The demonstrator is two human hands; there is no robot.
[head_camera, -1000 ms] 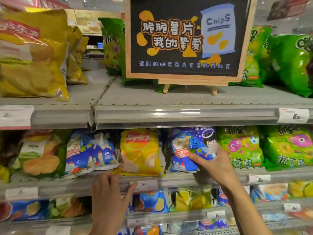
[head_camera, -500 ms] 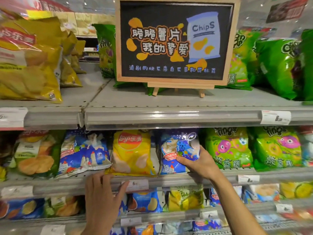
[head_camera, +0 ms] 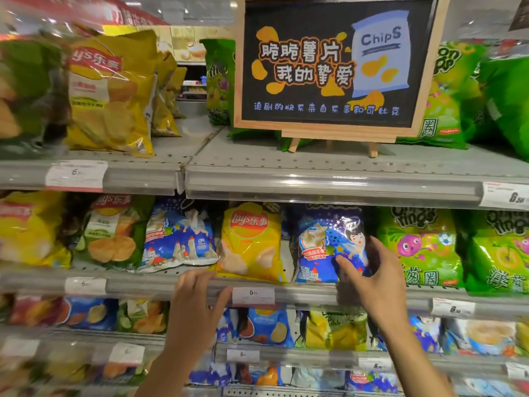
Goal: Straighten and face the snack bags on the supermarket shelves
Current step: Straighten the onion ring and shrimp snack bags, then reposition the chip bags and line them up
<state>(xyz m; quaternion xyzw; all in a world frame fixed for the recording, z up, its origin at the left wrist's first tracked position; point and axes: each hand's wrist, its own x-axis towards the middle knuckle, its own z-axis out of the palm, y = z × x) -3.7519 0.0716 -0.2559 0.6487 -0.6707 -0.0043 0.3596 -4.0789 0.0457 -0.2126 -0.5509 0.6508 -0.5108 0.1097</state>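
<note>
Blue bag now upright | right hand gripping it | left hand spread, unmoved

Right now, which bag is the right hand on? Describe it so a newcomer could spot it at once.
Find the chalkboard Chips sign on the top shelf; look at the shelf directly below it. There the right hand rests on the dark blue bag with a cartoon child, standing between a yellow Lay's bag and a green bag with a pink creature.
</note>
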